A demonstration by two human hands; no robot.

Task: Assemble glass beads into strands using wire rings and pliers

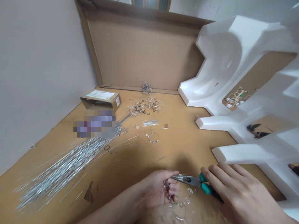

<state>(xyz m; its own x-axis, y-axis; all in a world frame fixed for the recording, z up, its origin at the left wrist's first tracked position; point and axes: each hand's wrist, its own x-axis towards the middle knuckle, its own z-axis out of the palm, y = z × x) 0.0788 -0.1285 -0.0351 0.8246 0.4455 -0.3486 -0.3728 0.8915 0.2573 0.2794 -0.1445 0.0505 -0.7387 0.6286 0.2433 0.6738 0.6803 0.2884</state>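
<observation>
My left hand [161, 188] is closed on a strand of clear beads [181, 204] strung on thin wire. The strand hangs in a loop below the fingers. In my right hand [235, 186] is a pair of needle-nose pliers [187, 179] with green and black handles. Their jaws point left and meet the wire at my left thumb and fingertip; the exact grip point is too small to make out. Beyond the hands, a small beaded wire ring [153, 137] lies on the table.
A long bundle of straight wires [67, 169] spreads across the left. Behind lie a pile of beads and rings [144, 107], a tangle of wire [146, 87], short wire pieces [150, 123] and a small cardboard box [100, 99]. White foam packing [224, 124] stands along the right.
</observation>
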